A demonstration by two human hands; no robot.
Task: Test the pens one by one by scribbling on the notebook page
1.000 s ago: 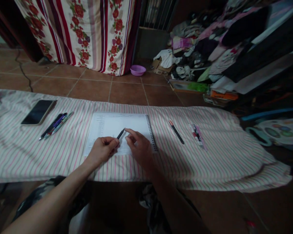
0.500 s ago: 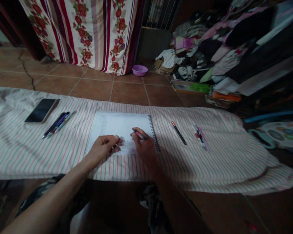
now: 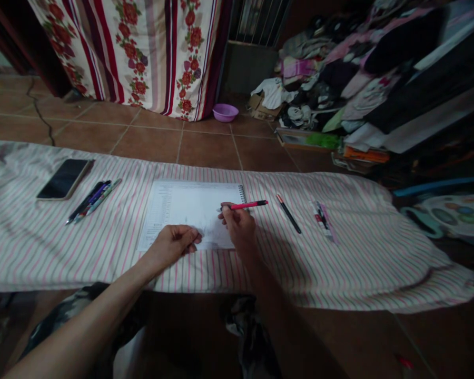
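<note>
A spiral notebook (image 3: 189, 202) lies on striped cloth, its coil along the right side, with faint marks on the page. Over the page's right part, my right hand (image 3: 240, 229) is closed around a red-and-black pen (image 3: 248, 205). The pen lies nearly level, its tip towards the left and its black end past the coil. My left hand (image 3: 176, 243) is at the notebook's near edge, fingers curled and thumb pressed against them; whether anything is inside is hidden. To the right of the notebook is a black pen (image 3: 289, 215) with a copper-coloured end.
A phone (image 3: 64, 179) and a bunch of several pens (image 3: 92, 201) lie on the cloth (image 3: 363, 252) at the left. More pens (image 3: 324, 222) are at the right. Beyond the cloth are a purple basin (image 3: 225, 112), a curtain (image 3: 154, 58) and piled clothes (image 3: 339, 68).
My right hand has shifted slightly right, and the pen has swung from pointing back along the hand to lying nearly level. My left hand has moved slightly nearer me, its fingers more curled.
</note>
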